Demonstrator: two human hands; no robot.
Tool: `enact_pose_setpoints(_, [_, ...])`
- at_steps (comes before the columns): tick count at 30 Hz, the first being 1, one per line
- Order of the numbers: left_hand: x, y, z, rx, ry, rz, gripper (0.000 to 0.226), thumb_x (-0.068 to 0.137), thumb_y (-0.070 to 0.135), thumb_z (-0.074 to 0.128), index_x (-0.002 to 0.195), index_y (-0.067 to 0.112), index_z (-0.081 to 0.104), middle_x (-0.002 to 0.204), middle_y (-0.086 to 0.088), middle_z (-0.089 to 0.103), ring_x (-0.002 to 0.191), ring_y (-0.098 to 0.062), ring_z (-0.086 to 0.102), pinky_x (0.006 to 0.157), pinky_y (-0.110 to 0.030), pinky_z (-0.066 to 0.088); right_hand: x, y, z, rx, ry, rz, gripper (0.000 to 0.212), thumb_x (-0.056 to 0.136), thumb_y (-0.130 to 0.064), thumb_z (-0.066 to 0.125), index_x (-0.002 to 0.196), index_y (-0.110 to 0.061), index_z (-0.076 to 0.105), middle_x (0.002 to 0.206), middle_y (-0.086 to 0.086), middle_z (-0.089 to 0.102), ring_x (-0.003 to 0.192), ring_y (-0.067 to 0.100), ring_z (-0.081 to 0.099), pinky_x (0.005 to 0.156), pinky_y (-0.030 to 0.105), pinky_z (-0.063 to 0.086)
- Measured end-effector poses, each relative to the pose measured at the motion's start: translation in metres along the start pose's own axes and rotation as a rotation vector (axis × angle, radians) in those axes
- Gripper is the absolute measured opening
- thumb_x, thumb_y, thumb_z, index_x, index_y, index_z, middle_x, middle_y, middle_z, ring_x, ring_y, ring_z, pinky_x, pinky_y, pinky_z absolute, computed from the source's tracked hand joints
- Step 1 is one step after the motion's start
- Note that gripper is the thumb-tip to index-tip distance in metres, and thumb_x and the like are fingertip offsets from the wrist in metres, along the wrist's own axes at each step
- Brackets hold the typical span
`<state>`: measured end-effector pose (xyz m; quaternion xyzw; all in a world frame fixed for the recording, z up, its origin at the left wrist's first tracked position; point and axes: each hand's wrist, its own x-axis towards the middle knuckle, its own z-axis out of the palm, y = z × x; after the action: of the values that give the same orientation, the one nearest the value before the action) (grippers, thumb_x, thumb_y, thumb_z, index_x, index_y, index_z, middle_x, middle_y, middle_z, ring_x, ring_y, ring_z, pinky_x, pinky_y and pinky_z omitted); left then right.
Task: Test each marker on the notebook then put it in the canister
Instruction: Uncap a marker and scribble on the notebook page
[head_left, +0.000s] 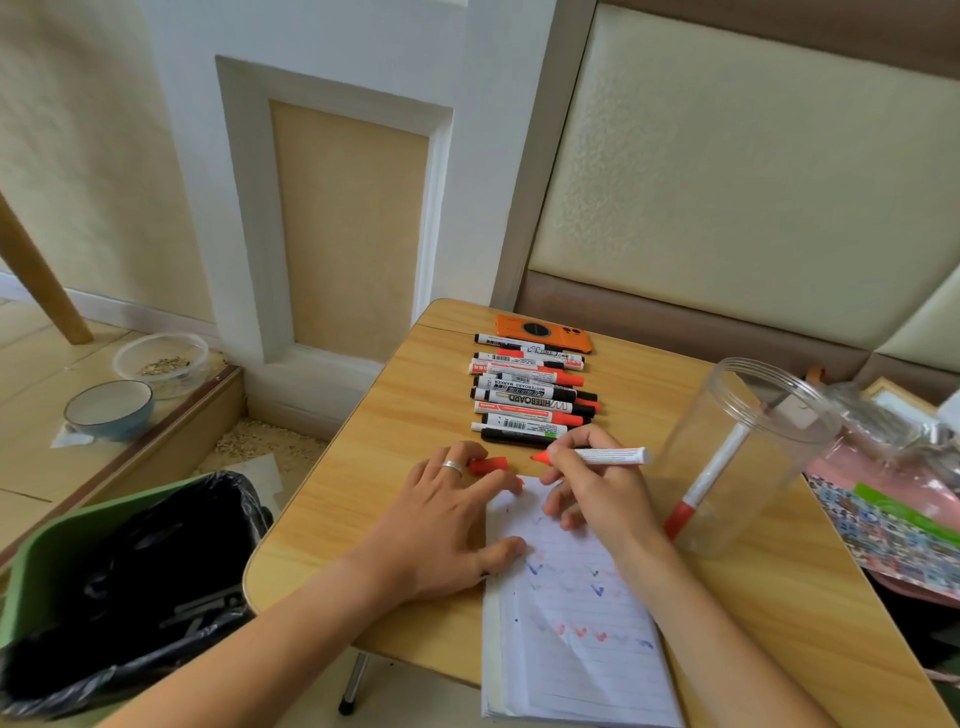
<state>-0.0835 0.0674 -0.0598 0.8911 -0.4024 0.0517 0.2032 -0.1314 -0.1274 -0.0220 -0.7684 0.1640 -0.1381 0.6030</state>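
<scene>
The uncapped red-tipped white plastic marker (597, 456) hovers above the lined paper notebook (571, 613), pinched mid-barrel by the right hand (597, 493) fingers. It looks light, stiff and smooth, best held mid-barrel. The left hand (447, 525), fingers spread, presses the page and touches the red cap (489, 465) on the wooden worktop (395, 415), left of the clear plastic canister (748, 457).

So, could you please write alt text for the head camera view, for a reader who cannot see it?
A person's right hand holds an uncapped red marker above a lined notebook, while the left hand rests on the page with the red cap at its fingers. A row of markers lies behind; a clear canister holds one marker.
</scene>
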Motion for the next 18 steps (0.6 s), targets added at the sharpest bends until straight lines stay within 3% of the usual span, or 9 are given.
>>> enact_pose_setpoints(7, [-0.0008,0.0017,-0.0036,-0.003,-0.014,0.048,0.05,0.093,0.071,0.039,0.139,0.052,0.037,0.148,0.008,0.028,0.138,-0.014,0.022,0.116,-0.037,0.022,0.0042,0.0064,0.0015,-0.098,0.034,0.045,0.015,0.095,-0.014,0.061,0.083,-0.008,0.056,0.06,0.011,0.063,0.046,0.03,0.056,0.041,0.029,0.039])
enact_pose_setpoints(18, [-0.0014,0.0029,-0.0044,0.005,-0.022,0.05,0.049,0.094,0.071,0.036,0.14,0.053,0.037,0.15,0.008,0.026,0.141,-0.013,0.021,0.118,-0.038,0.019,-0.0021,0.0041,0.0037,-0.19,0.042,-0.007,0.014,0.095,-0.014,0.061,0.083,-0.007,0.059,0.061,0.014,0.066,0.043,0.025,0.055,0.04,0.027,0.04])
